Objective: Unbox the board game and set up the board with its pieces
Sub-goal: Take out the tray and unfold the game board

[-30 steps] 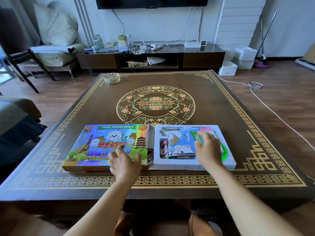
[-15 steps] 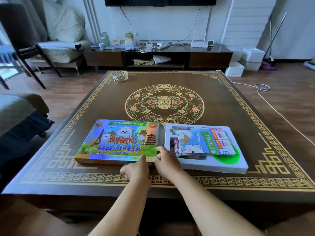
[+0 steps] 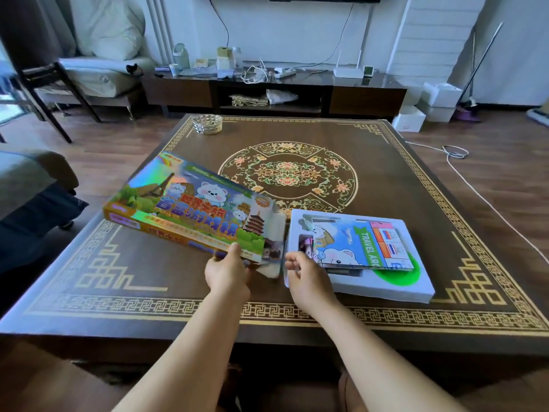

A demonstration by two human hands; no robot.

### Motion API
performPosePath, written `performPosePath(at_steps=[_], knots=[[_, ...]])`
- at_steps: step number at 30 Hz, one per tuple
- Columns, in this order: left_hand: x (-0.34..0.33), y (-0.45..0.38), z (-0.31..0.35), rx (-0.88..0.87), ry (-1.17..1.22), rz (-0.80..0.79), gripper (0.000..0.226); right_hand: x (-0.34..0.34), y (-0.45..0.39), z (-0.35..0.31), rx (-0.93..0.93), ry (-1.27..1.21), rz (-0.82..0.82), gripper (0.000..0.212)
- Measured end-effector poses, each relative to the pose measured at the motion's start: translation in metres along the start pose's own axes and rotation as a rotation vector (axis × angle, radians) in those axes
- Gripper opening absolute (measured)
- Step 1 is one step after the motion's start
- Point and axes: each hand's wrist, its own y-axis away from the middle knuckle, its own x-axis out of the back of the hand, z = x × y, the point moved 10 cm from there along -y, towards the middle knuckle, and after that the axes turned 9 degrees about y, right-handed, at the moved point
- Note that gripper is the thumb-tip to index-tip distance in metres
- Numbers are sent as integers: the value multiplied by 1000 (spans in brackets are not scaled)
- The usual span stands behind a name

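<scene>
- The desk is a low, dark brown square with a gold fretwork border and a round flower medallion in its middle.
- A glass ashtray stands at the far left part of the desk.
- The colourful game box is lifted and tilted above the left half of the desk; the left hand grips its near right corner, thumb on top.
- The white tray lies flat on the desk just right of the box, with the folded game board resting in it and a green patch under the board's near edge.
- The right hand is at the tray's near left corner, fingers loosely curled; I cannot tell if it holds something.
- Behind the desk is a dark TV cabinet with bottles, cables and a white router on it.
- The floor is wood; a white cable lies on it at right, white boxes and a broom stand by the wall, and an armchair with a cushion is at left.
</scene>
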Motion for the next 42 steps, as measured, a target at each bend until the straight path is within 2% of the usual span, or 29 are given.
performPosePath(at_steps=[2,4,6,8,11,14,18,19,21,24,29,33,39,42], knots=[[1,-2,16,-22,42,-19,17,2,2,3,-2,-1,-4,35],[1,0,29,-12,82,-47,32,3,3,4,-6,-6,-18,35],[-3,5,36,-12,79,-81,36,3,3,5,-29,-22,-28,33],[-9,15,38,-20,41,-127,32,6,5,5,-59,-46,-22,31],[-26,32,37,-76,-45,-215,14,17,10,6,-106,-61,6,31],[-49,52,38,-183,-146,-321,10,35,14,15,-149,-67,63,29],[-83,75,35,-312,-278,-461,30,60,16,30,-210,-159,132,29],[-91,79,35,-341,-313,-481,30,64,14,33,-215,-185,139,31],[-103,95,39,-403,-344,-506,16,73,12,36,-211,-222,137,36],[-118,107,38,-454,-360,-534,21,81,11,45,-229,-270,120,43],[-129,109,26,-435,-389,-554,27,82,1,50,-199,-335,134,36],[-133,107,21,-359,-328,-570,29,88,-5,65,-293,-275,130,53],[-141,104,27,-346,-282,-605,30,103,-20,60,-315,-297,159,59],[-148,104,21,-282,-276,-715,27,109,-30,50,-260,-375,201,53]])
